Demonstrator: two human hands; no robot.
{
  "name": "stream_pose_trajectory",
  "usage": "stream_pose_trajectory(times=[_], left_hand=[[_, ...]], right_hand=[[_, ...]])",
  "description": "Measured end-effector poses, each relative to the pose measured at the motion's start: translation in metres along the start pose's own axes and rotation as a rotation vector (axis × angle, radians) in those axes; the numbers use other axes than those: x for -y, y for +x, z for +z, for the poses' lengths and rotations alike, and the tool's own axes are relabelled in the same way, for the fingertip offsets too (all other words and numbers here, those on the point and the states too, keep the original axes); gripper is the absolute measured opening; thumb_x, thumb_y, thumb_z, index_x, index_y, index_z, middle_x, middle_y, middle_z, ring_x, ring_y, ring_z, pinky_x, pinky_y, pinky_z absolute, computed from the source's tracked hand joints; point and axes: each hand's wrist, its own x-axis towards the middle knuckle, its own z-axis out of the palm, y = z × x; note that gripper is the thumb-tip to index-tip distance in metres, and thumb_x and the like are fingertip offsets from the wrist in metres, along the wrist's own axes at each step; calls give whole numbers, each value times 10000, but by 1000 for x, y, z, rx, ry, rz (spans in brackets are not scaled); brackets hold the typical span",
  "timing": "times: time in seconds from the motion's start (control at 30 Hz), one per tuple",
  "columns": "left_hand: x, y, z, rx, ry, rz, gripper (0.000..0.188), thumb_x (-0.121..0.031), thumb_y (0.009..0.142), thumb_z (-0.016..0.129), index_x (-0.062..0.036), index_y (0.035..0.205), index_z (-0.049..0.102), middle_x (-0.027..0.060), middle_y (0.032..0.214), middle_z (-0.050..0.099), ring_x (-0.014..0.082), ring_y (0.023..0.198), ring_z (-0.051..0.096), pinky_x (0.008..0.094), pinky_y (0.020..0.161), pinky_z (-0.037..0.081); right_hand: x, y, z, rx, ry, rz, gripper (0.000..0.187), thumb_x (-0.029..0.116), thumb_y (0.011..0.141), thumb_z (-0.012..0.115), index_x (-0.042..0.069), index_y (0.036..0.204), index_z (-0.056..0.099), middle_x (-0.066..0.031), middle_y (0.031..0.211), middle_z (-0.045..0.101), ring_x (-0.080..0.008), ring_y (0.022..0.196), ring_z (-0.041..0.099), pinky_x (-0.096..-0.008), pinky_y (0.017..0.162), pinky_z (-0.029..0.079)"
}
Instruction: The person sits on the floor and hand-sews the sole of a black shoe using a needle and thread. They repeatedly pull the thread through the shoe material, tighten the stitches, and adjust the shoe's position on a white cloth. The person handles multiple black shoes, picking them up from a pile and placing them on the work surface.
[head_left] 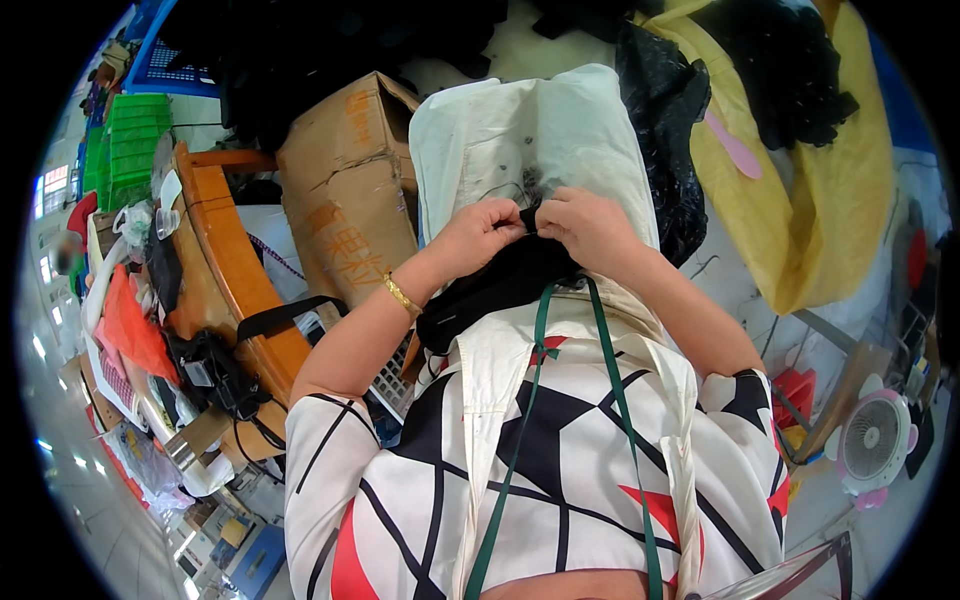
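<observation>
Close together in front of me, both hands pinch a small black piece [529, 219] of what looks like fabric; its exact kind cannot be made out. My left hand [478, 236] grips its left end, fingers curled, with a gold bracelet on that wrist. On the other end, the fingers of my right hand [588, 228] are closed. Beneath the hands a black cloth or pile of black pieces [485, 295] lies across my lap. A white cloth-covered surface [585, 120] extends just beyond, with dark bits scattered on it.
A cardboard box [345, 180] and an orange-brown wooden chair [225, 240] stand to the left. A black plastic bag [665, 130] lies right of the white cloth, beside a yellow sack [800, 265] with black pieces and a pink strip. A small fan [873, 440] is at far right.
</observation>
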Motion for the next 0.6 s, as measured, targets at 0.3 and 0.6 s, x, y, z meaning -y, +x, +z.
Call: stream_pose_trajectory(times=[0.3,0.6], left_hand=[[10,2,5,50,-431,-184,33,-56,884,709,-54,897,678,-52,856,620,26,801,539,185,713,446],[5,-3,4,44,-432,-208,67,-106,899,694,-45,916,672,-31,867,646,50,798,558,211,755,459]], right_hand=[[1,0,22,-119,187,-131,57,136,872,658,113,889,609,-67,848,606,-302,751,625,-396,631,502],[-5,1,6,-51,513,46,27,73,916,569,79,938,554,-92,820,651,-311,741,640,-383,679,502]])
